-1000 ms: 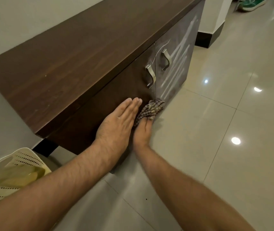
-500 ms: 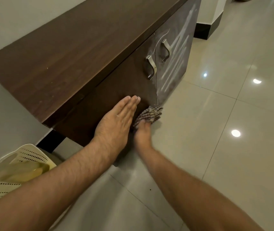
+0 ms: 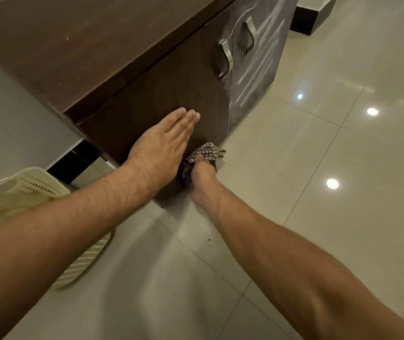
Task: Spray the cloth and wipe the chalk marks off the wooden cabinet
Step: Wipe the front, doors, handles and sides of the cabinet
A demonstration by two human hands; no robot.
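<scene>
A dark wooden cabinet (image 3: 112, 52) fills the upper left, with two doors and metal handles. My left hand (image 3: 164, 141) lies flat with straight fingers against the near door (image 3: 186, 77). My right hand (image 3: 202, 180) grips a checked cloth (image 3: 207, 151) and holds it against the bottom corner of that door, close to the floor. White chalk marks (image 3: 257, 57) streak the far door. The near door looks dark and free of marks. No spray bottle is in view.
A cream perforated plastic basket (image 3: 34, 185) sits on the floor at the left, partly behind my left forearm. Glossy beige floor tiles (image 3: 331, 168) spread to the right. A dark skirting (image 3: 306, 18) runs along the wall at top right.
My right hand has slid the cloth down the near door to its bottom corner. My left hand stays flat on the door. The camera has tilted downward and closer.
</scene>
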